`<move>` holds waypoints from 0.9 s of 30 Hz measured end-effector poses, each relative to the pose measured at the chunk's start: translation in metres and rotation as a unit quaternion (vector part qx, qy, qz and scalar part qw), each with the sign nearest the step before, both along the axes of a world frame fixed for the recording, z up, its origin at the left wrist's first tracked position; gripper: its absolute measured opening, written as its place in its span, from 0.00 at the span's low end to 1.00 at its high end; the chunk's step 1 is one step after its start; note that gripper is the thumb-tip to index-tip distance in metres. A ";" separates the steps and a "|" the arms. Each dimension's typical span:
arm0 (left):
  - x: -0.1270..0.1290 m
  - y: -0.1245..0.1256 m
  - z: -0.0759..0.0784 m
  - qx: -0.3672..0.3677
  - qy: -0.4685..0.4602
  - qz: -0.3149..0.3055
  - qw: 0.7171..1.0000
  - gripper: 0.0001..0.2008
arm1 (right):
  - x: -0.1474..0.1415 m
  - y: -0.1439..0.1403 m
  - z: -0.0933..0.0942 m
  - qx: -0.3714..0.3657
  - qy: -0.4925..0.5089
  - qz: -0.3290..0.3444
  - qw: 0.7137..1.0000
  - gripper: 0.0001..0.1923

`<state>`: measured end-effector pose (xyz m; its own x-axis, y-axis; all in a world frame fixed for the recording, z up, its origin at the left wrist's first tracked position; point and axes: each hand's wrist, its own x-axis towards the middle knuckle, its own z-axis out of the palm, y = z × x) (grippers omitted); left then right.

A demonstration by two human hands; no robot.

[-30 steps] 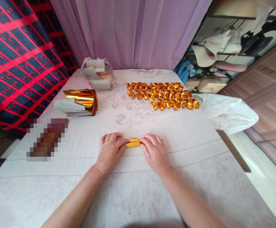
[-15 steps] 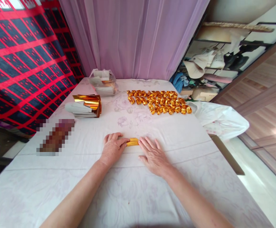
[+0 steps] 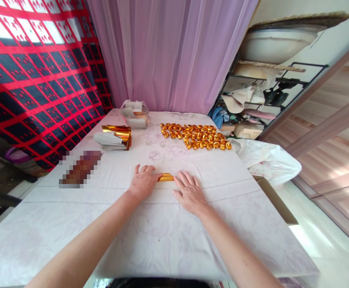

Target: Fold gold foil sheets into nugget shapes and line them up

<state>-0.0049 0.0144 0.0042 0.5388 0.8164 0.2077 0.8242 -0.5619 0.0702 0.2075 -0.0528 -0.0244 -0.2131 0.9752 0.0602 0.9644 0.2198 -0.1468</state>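
A narrow strip of folded gold foil paper (image 3: 165, 177) lies flat on the cloth-covered table (image 3: 132, 248) between my hands. My left hand (image 3: 143, 183) rests at its left end, with a fingertip pressing on the foil and the other fingers spread on the cloth. Palm down, my right hand (image 3: 190, 193) lies with outstretched fingers apart, its fingertips touching the strip's right end. The ends of the strip are partly hidden under the fingers. Farther back, rows of small folded gold paper pieces (image 3: 204, 136) stand on the table.
Back left is a stack of gold-and-white paper sheets (image 3: 113, 139), with a clear plastic bag of more paper (image 3: 135, 116) behind it. A pixelated reddish object (image 3: 81, 170) lies at left. A white bag (image 3: 270, 160) hangs beyond the right edge, near a loaded shelf rack (image 3: 252, 96).
My view has shifted, showing more of the table's front edge and the shelf. Both hands stay at the ends of the gold strip, with the left fingers slightly more spread.
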 end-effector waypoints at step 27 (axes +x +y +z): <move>-0.016 -0.025 -0.037 -0.001 0.016 -0.065 0.998 0.23 | -0.004 0.001 -0.003 0.056 -0.014 -0.035 0.998 0.25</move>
